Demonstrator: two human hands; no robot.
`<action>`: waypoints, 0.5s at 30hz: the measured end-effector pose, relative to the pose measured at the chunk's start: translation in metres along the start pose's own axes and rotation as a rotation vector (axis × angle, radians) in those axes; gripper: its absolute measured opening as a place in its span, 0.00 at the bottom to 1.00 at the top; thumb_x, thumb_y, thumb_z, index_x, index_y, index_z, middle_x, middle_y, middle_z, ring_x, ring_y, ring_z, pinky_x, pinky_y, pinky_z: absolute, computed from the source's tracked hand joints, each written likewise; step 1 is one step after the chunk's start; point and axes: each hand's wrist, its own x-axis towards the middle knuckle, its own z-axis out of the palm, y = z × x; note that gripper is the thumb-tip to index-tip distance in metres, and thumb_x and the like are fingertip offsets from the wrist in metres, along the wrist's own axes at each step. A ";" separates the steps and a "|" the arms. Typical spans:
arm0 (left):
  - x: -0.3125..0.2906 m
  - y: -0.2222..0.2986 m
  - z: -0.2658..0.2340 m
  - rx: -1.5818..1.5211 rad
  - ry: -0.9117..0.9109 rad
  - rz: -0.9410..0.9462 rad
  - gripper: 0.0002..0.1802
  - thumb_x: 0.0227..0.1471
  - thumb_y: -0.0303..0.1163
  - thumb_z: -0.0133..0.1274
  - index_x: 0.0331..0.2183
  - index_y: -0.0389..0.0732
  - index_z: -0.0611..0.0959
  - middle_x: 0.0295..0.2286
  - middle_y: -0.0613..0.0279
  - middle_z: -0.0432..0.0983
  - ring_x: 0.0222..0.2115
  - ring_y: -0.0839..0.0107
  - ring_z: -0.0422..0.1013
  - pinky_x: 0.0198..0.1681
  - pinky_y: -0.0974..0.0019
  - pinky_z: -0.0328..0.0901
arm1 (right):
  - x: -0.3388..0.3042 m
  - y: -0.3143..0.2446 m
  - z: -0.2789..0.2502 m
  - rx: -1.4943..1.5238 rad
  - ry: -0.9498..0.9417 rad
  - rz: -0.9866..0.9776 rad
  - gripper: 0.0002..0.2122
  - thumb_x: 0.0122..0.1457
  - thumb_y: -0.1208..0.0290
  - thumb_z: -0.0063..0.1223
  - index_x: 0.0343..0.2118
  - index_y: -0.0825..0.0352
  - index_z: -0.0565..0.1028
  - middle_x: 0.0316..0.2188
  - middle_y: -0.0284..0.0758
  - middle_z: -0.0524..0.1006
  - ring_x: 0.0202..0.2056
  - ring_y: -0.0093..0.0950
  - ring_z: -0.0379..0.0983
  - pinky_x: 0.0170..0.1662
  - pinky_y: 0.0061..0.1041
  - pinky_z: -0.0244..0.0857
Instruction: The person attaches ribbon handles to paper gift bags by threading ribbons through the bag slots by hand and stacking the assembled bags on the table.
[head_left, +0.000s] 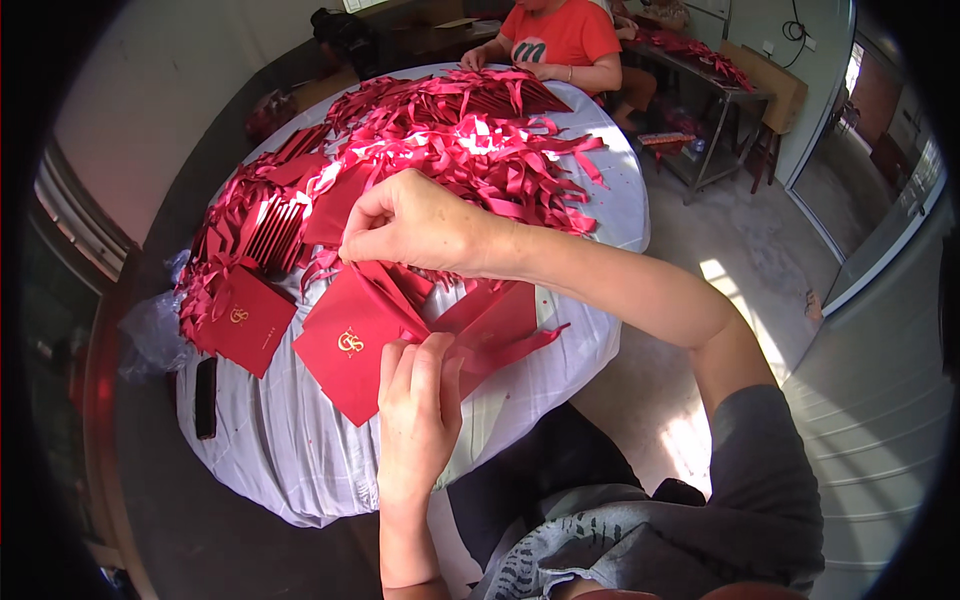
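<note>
Head view: L hand comes up from the lower edge, fingers curled in, thumb & fingertips closed on the R corner of a red gift bag w/ gold monogram, about where a ribbon strip ends; can't tell whether it's got paper, ribbon or both. R hand reaches in from the R side just above, palm down, thumb & index pinched tight at the top of same bag, prob. on the ribbon; exact grip hidden behind the fingers. Bag's tilted like a diamond, front up, near the table's close edge, directly btwn & below the hands.

Just R of it: another red bag, partly under the R forearm, w/ a ribbon tail sticking out. To the L, a third monogrammed bag beside a row of stacked bags. Big ribbon heap fills the far half. All on a round table w/ white cloth; black flat rectangular item at its L edge, clear plastic bag nearby. Co-worker in red top sits opp. w/ both hands at the far pile; metal side table back R.
</note>
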 end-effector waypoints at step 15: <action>-0.002 -0.029 0.001 -0.053 0.239 -0.122 0.12 0.46 0.14 0.52 0.36 0.32 0.75 0.30 0.49 0.74 0.30 0.52 0.69 0.35 0.57 0.65 | -0.108 0.023 0.019 -0.488 0.198 -0.018 0.05 0.52 0.73 0.59 0.30 0.68 0.77 0.26 0.35 0.73 0.28 0.30 0.72 0.32 0.27 0.65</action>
